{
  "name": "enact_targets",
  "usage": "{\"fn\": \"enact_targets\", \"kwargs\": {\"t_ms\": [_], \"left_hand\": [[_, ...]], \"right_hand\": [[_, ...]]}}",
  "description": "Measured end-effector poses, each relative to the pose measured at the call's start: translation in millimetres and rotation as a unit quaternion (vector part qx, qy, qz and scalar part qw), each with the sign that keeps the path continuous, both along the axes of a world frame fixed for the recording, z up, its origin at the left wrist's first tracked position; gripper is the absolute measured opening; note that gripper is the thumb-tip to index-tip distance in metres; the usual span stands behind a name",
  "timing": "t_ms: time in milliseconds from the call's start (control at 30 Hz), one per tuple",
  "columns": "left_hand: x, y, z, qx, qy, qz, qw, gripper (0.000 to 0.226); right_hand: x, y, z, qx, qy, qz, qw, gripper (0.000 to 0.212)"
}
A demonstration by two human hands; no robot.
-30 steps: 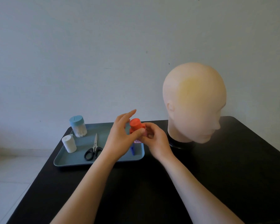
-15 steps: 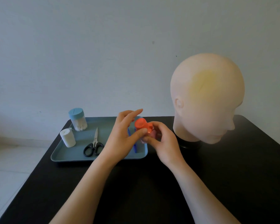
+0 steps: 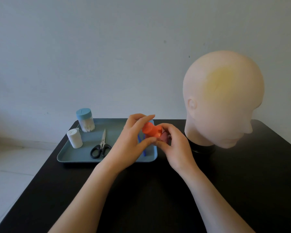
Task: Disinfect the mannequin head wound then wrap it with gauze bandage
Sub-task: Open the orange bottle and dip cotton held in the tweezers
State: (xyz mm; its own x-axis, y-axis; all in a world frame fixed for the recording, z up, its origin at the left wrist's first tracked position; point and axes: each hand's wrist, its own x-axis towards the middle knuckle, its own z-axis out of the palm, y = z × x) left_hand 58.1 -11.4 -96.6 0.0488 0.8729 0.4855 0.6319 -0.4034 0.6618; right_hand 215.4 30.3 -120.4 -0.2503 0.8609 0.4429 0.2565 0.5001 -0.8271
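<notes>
A bald mannequin head (image 3: 223, 98) stands on a black base at the right of the black table, facing right, with a yellowish stain on its temple. My right hand (image 3: 176, 148) holds a small pinkish bottle, mostly hidden by its fingers and tilted to the left. My left hand (image 3: 133, 142) pinches the bottle's orange cap (image 3: 152, 131) between thumb and fingers. Both hands hover over the right end of the teal tray (image 3: 77, 157). A white gauze roll (image 3: 74, 138) stands at the tray's left edge.
On the tray there are also a blue-lidded jar of cotton swabs (image 3: 85, 120), black-handled scissors (image 3: 101, 147) and a thin blue stick (image 3: 144, 151) partly hidden by my left hand. A pale wall rises behind the table (image 3: 141, 199).
The bottle has tipped from upright to leaning left in my hands. The camera view has shifted, so the mannequin head sits further right.
</notes>
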Motion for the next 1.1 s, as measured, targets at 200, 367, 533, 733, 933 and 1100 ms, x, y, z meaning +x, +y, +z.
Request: {"fn": "enact_targets", "kwargs": {"t_ms": [200,367,533,733,933,1100], "left_hand": [[1.4,-2.2,-1.0,0.032,0.043,0.01,0.999,0.038],[-2.4,-0.5,-3.2,-0.001,0.034,0.04,0.999,0.058],[-2.5,-3.5,0.4,0.03,0.083,-0.022,0.996,0.049],[-2.9,-2.8,-3.9,0.018,0.074,0.044,0.996,0.033],[-4.6,-5.7,-1.8,0.003,0.059,0.023,0.998,0.063],[-3.7,-7.7,1.9,0.039,0.104,0.002,0.994,0.039]], "right_hand": [[0.5,1.6,-2.7,0.012,-0.013,-0.006,1.0,0.034],[1.5,2.8,-4.8,0.025,-0.051,-0.012,0.998,0.033],[2.3,1.6,-1.1,0.044,-0.042,-0.02,0.998,0.032],[1.7,0.5,-2.8,0.06,-0.077,-0.034,0.995,0.036],[2.1,-1.1,-1.0,0.066,-0.07,-0.039,0.995,0.035],[2.4,-1.6,-0.6,0.076,-0.068,-0.034,0.994,0.034]]}}
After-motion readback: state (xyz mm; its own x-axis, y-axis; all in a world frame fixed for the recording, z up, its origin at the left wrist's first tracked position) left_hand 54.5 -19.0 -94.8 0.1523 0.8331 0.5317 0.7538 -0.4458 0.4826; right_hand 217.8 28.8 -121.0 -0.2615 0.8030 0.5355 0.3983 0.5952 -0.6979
